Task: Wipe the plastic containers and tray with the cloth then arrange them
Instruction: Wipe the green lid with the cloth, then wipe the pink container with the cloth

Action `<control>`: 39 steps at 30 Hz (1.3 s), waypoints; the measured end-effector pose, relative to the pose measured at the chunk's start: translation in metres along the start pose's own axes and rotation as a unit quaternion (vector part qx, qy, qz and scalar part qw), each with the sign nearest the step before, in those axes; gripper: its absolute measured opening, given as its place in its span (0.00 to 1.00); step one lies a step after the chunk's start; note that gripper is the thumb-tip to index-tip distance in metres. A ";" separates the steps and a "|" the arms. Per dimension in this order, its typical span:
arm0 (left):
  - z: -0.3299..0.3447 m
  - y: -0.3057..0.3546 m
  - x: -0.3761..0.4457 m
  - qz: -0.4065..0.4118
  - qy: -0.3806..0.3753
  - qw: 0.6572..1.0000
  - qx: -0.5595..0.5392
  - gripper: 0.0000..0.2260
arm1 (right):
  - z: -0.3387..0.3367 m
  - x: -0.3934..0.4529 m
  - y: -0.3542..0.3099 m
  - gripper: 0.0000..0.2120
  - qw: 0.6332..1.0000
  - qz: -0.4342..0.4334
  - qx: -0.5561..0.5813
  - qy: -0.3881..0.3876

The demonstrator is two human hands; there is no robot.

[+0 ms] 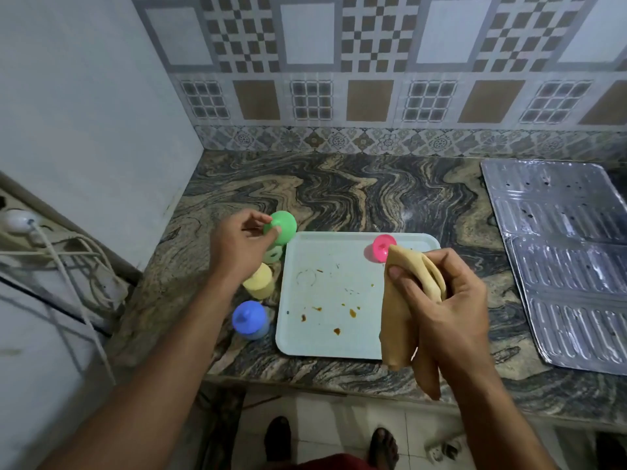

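A pale tray [325, 344] with several brown stains lies on the marbled counter. My left hand [239, 245] grips the green lid [283, 225] of a container just left of the tray's far corner. Below it stands a yellow container [259, 281], and nearer me a blue-lidded container [249, 320]. A pink-lidded container [381, 247] sits on the tray's far right part. My right hand [437, 300] holds a folded tan cloth [398, 320] above the tray's right edge; the cloth hangs down past the counter's front.
A corrugated metal sheet [563, 259] covers the counter at the right. Patterned tiles back the counter. At the left a white wall, a plug [18, 222] and cables [81, 262] sit close. Below the counter's front edge are tiled floor and my sandalled feet [330, 442].
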State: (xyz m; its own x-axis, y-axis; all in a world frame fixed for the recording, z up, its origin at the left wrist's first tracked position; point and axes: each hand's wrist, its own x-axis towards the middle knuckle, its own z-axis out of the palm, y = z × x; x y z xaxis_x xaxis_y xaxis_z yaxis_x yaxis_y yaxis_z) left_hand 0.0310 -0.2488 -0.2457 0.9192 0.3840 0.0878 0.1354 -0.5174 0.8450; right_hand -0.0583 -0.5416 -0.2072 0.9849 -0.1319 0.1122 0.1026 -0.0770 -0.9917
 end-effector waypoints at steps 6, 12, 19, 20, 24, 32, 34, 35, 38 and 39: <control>0.008 -0.047 0.050 -0.045 -0.020 0.990 0.129 0.07 | 0.015 0.000 0.002 0.08 1.000 0.002 -0.011 -0.021; 0.018 -0.064 0.064 -0.048 -0.044 0.983 0.173 0.08 | 0.020 -0.002 0.005 0.07 0.999 0.005 -0.029 -0.022; 0.020 -0.070 0.066 -0.053 -0.061 0.976 0.202 0.08 | 0.022 -0.001 0.007 0.08 0.999 0.016 -0.027 -0.022; 0.020 -0.070 0.066 -0.054 -0.060 0.975 0.207 0.08 | 0.022 -0.001 0.008 0.08 0.999 0.015 -0.029 -0.023; 0.020 -0.074 0.065 -0.052 -0.055 0.975 0.210 0.08 | 0.022 -0.001 0.010 0.08 0.999 0.012 -0.036 -0.025; 0.020 -0.082 0.063 -0.043 -0.052 0.976 0.207 0.08 | 0.016 0.000 0.012 0.08 1.000 0.022 -0.010 -0.012; 0.019 -0.078 0.064 -0.042 -0.049 0.976 0.208 0.11 | 0.008 0.000 0.012 0.07 1.000 0.026 -0.006 -0.003; 0.017 -0.073 0.064 -0.036 -0.041 0.977 0.206 0.13 | 0.003 -0.001 0.013 0.07 1.000 0.026 -0.011 0.002; 0.026 -0.043 0.056 0.049 -0.011 0.982 0.181 0.09 | -0.018 -0.005 0.014 0.08 0.999 0.034 -0.005 0.040; 0.034 -0.032 0.050 0.081 -0.014 0.984 0.159 0.06 | -0.025 -0.006 0.014 0.08 0.998 0.039 0.000 0.053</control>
State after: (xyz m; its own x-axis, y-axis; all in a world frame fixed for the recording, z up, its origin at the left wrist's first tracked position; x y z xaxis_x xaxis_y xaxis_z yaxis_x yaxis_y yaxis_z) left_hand 0.0854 -0.2387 -0.2861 0.9474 0.2585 0.1888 0.0919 -0.7847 0.6131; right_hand -0.0665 -0.5668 -0.2199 0.9694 -0.2422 0.0401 0.0258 -0.0618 -0.9978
